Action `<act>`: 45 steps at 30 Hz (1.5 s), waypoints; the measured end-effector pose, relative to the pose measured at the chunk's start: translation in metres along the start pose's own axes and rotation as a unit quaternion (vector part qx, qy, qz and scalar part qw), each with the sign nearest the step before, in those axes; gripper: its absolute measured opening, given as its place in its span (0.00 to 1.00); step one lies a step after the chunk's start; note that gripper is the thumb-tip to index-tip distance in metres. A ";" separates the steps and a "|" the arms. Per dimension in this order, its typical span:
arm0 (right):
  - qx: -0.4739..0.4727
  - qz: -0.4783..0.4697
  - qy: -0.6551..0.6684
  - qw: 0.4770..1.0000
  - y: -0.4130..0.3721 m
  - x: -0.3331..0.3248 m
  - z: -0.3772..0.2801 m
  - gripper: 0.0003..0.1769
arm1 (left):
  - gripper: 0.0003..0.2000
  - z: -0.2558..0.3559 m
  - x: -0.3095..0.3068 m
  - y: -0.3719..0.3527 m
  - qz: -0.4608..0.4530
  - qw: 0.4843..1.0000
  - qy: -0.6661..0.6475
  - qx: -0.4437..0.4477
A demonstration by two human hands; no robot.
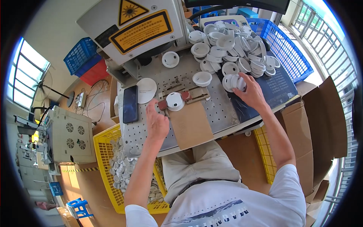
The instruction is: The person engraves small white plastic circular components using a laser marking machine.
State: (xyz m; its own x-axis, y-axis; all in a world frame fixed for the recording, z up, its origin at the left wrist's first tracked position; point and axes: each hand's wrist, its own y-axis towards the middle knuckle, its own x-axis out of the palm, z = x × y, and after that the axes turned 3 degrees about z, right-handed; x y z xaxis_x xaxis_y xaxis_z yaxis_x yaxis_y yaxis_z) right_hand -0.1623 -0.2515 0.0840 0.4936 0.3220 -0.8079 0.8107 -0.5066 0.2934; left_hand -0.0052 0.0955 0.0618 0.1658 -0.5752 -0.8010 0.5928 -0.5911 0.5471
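My right hand point(249, 92) grips a white round plastic cap point(238, 82) at the front edge of a heap of similar caps point(227, 43). The fingers wrap over its side, hiding part of it. My left hand point(157, 123) holds nothing; its index finger reaches toward the red-brown block of a small fixture point(162, 105) and the other fingers are loosely bent. Between the fixture's two blocks sits one white cap point(175, 101) with dark slots in its top. Below it lies a piece of brown cardboard point(192, 126).
A white machine head with yellow warning labels point(141, 32) overhangs the perforated metal table point(223, 109). A phone point(130, 104) and a white disc point(146, 90) lie at left. Single caps sit behind the fixture. Yellow basket point(106, 166), blue basket point(291, 56) and cardboard box point(298, 132) stand around.
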 end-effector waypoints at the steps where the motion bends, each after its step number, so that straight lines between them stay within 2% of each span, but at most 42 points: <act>1: -0.011 -0.008 0.002 1.000 -0.001 -0.002 -0.005 0.39 | 0.06 0.004 0.005 0.011 -0.017 1.000 0.012 0.006; 4: 0.025 0.019 0.023 0.999 -0.008 -0.019 -0.026 0.38 | 0.07 0.013 0.030 0.032 -0.002 1.000 0.005 0.022; 6: 0.016 0.001 0.037 0.999 -0.017 -0.031 -0.053 0.38 | 0.07 0.021 0.043 0.039 -0.065 0.988 0.107 0.086; 7: -0.003 -0.024 0.032 0.999 -0.021 -0.035 -0.066 0.37 | 0.07 0.025 0.047 0.040 -0.064 0.989 0.104 0.083; 8: -0.004 -0.025 0.028 0.999 -0.027 -0.030 -0.075 0.37 | 0.07 0.028 0.051 0.040 -0.108 0.986 0.099 0.080; 9: -0.044 -0.057 0.023 0.997 -0.033 -0.024 -0.084 0.37 | 0.08 0.031 0.053 0.040 -0.153 0.981 0.092 0.076; 10: -0.085 -0.090 0.019 0.992 -0.038 -0.017 -0.092 0.37 | 0.08 0.036 0.054 0.034 -0.152 0.982 0.089 0.073; 12: -0.114 -0.168 -0.021 0.979 -0.047 0.002 -0.111 0.37 | 0.06 0.048 0.043 0.010 -0.149 0.978 0.056 0.135; 16: -0.127 -0.224 -0.028 0.966 -0.056 0.029 -0.133 0.40 | 0.07 0.034 0.008 -0.044 -0.102 0.986 0.037 0.125; 18: -0.201 -0.205 0.032 0.957 -0.053 0.028 -0.133 0.38 | 0.14 0.010 -0.012 -0.066 -0.035 0.997 -0.061 -0.024; 19: -0.207 -0.214 0.032 0.954 -0.051 0.029 -0.133 0.38 | 0.14 0.002 -0.017 -0.073 -0.034 0.997 -0.060 -0.035; 21: -0.200 -0.274 0.077 0.937 -0.043 0.039 -0.141 0.35 | 0.25 -0.017 -0.032 -0.083 0.129 0.967 -0.201 -0.091; 22: -0.211 -0.280 0.084 0.933 -0.042 0.042 -0.148 0.35 | 0.25 -0.027 -0.036 -0.088 0.133 0.968 -0.190 -0.099; 24: -0.180 -0.299 0.066 0.935 -0.042 0.043 -0.159 0.30 | 0.32 -0.038 -0.033 -0.093 0.155 0.932 -0.280 -0.169; 25: -0.182 -0.303 0.063 0.933 -0.043 0.045 -0.161 0.30 | 0.31 -0.039 -0.030 -0.096 0.146 0.928 -0.284 -0.193; 29: -0.195 -0.264 0.057 0.943 -0.044 0.050 -0.167 0.29 | 0.30 -0.032 -0.032 -0.095 0.134 0.949 -0.237 -0.160; 31: -0.198 -0.253 0.054 0.946 -0.044 0.051 -0.169 0.29 | 0.24 -0.028 -0.034 -0.092 0.056 0.985 -0.140 -0.084; 32: -0.199 -0.261 0.053 0.943 -0.042 0.052 -0.170 0.28 | 0.24 -0.026 -0.033 -0.090 0.059 0.984 -0.147 -0.081; 34: -0.196 -0.268 0.043 0.942 -0.040 0.058 -0.172 0.28 | 0.18 -0.020 -0.030 -0.088 -0.043 0.997 -0.063 -0.020; 36: -0.220 -0.209 0.051 0.951 -0.038 0.072 -0.175 0.27 | 0.16 -0.016 -0.029 -0.086 -0.049 0.996 -0.071 -0.031; 40: -0.203 -0.184 0.076 0.959 -0.028 0.090 -0.178 0.25 | 0.13 -0.014 -0.030 -0.086 -0.039 0.993 -0.088 -0.066; 42: -0.252 -0.142 0.063 0.955 -0.024 0.097 -0.178 0.26 | 0.13 -0.016 -0.027 -0.088 -0.035 0.994 -0.082 -0.059; 45: -0.225 -0.137 0.071 0.962 -0.018 0.099 -0.185 0.25 | 0.13 -0.016 -0.026 -0.087 -0.031 0.996 -0.072 -0.049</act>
State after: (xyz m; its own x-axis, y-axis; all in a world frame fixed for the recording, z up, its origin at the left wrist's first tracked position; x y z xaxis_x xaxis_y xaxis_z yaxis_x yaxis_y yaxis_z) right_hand -0.0702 -0.0626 0.0929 0.2548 0.5162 -0.8177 0.9547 0.0001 0.2975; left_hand -0.0487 0.1711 0.0315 0.0159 -0.6192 -0.7851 0.6734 -0.5738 0.4662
